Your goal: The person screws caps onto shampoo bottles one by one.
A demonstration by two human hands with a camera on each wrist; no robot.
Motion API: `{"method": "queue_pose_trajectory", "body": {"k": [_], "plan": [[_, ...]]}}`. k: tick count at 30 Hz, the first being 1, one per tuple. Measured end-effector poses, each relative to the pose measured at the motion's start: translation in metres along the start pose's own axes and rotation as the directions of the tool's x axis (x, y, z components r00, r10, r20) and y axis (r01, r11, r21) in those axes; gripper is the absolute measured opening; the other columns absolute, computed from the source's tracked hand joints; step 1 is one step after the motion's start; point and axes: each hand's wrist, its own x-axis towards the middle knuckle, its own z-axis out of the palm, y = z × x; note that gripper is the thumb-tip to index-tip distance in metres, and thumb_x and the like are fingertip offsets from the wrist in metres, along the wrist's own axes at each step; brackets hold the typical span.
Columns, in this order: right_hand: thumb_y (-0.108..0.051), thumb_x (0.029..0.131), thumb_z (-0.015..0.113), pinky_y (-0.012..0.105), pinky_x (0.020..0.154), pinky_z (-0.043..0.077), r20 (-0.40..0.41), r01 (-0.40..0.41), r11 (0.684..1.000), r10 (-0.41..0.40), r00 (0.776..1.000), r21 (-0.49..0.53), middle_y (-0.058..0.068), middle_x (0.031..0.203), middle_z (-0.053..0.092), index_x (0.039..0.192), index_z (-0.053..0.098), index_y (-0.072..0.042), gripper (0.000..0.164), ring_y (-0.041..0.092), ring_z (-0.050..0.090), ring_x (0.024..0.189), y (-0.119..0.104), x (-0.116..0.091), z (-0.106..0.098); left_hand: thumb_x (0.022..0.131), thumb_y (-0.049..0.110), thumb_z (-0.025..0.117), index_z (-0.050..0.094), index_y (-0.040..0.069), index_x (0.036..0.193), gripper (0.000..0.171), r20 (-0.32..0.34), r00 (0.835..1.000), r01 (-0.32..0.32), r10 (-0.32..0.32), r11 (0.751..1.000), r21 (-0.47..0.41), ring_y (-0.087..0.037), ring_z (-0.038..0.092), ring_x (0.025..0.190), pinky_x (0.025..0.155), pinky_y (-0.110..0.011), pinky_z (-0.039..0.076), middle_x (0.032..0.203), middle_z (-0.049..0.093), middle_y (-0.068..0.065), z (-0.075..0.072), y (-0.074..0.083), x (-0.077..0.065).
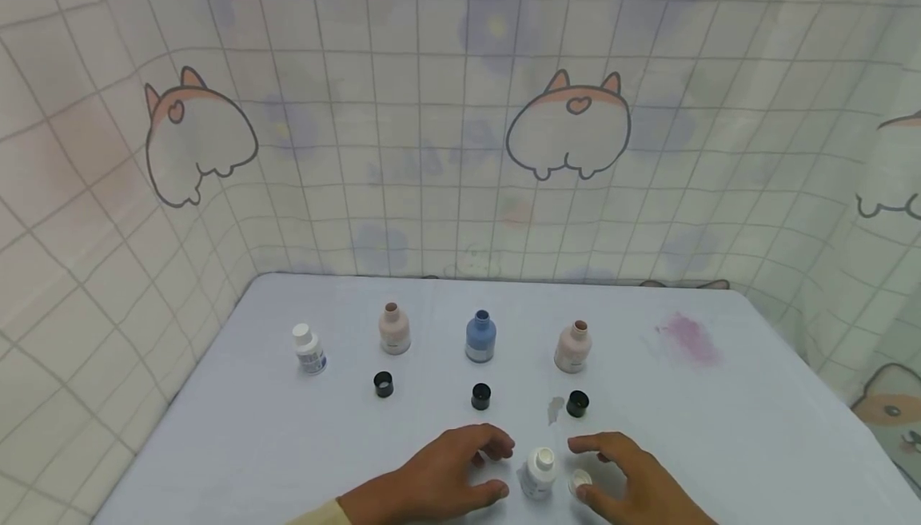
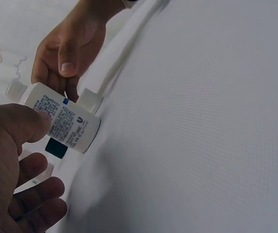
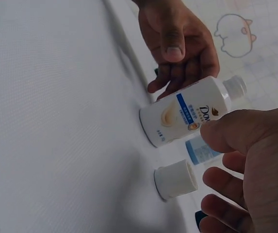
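Note:
A small white Dove bottle stands uncapped at the front of the table, its printed label facing me in the right wrist view. My left hand is just left of it, fingers loosely bent and apart from the bottle. To the right of the bottle, its white cap stands on the tabletop. My right hand hovers beside that cap, thumb and fingers spread with nothing between them. In the left wrist view, the bottle overlaps the left thumb's tip.
Behind, two pinkish bottles and a blue bottle stand uncapped, with black caps in front of them. A capped white bottle is at far left. A pink stain marks the table's right side.

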Motion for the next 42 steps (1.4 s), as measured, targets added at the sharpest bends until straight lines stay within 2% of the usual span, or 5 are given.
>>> {"method": "queue_pose_trajectory", "body": {"k": [6, 13, 19, 27, 42], "plan": [[-0.06, 0.073, 0.069, 0.061, 0.094, 0.038, 0.041, 0.003, 0.999, -0.001, 0.999, -0.032, -0.001, 0.132, 0.045, 0.121, 0.054, -0.035, 0.056, 0.026, 0.046, 0.114, 0.003, 0.003, 0.002, 0.085, 0.042, 0.067, 0.054, 0.029, 0.118, 0.038, 0.009, 1.0, -0.019, 0.019, 1.0, -0.022, 0.001, 0.053, 0.099, 0.087, -0.025, 0.048, 0.109, 0.056, 0.021, 0.002, 0.0, 0.006], [-0.052, 0.08, 0.067, 0.042, 0.093, 0.046, -0.019, 0.232, 0.957, -0.239, 0.971, -0.175, -0.013, 0.118, 0.048, 0.122, 0.055, -0.03, 0.049, 0.013, 0.048, 0.107, 0.013, 0.009, 0.002, 0.085, 0.04, 0.068, 0.052, 0.032, 0.12, 0.039, 0.02, 0.999, -0.03, 0.03, 1.0, -0.005, 0.003, 0.052, 0.101, 0.087, -0.023, 0.048, 0.111, 0.055, 0.022, 0.006, 0.001, 0.01], [-0.049, 0.08, 0.069, 0.032, 0.092, 0.047, -0.055, 0.289, 0.924, -0.312, 0.948, -0.25, -0.018, 0.114, 0.049, 0.119, 0.056, -0.029, 0.046, 0.008, 0.047, 0.106, 0.023, 0.012, 0.004, 0.084, 0.039, 0.069, 0.052, 0.033, 0.119, 0.04, 0.027, 1.0, -0.005, 0.006, 1.0, -0.016, 0.004, 0.052, 0.1, 0.087, -0.023, 0.048, 0.11, 0.055, 0.023, 0.008, 0.007, 0.013], [-0.052, 0.076, 0.071, 0.047, 0.093, 0.045, -0.026, 0.193, 0.961, -0.201, 0.979, -0.196, -0.009, 0.117, 0.05, 0.106, 0.057, -0.035, 0.037, 0.015, 0.049, 0.105, 0.02, 0.011, 0.005, 0.083, 0.041, 0.07, 0.051, 0.032, 0.12, 0.042, 0.008, 0.998, -0.055, 0.055, 0.998, -0.01, 0.003, 0.052, 0.098, 0.085, -0.023, 0.048, 0.11, 0.054, 0.023, 0.013, 0.006, 0.017], [-0.036, 0.079, 0.075, 0.034, 0.077, 0.053, -0.075, 0.178, 0.976, -0.188, 0.979, -0.125, -0.019, 0.102, 0.058, 0.106, 0.058, -0.03, 0.033, 0.01, 0.057, 0.091, 0.005, 0.011, -0.005, 0.081, 0.043, 0.071, 0.052, 0.031, 0.119, 0.043, -0.009, 0.999, -0.039, 0.039, 0.999, -0.012, 0.005, 0.052, 0.094, 0.083, -0.02, 0.049, 0.104, 0.053, 0.024, 0.019, 0.009, 0.025]]}}
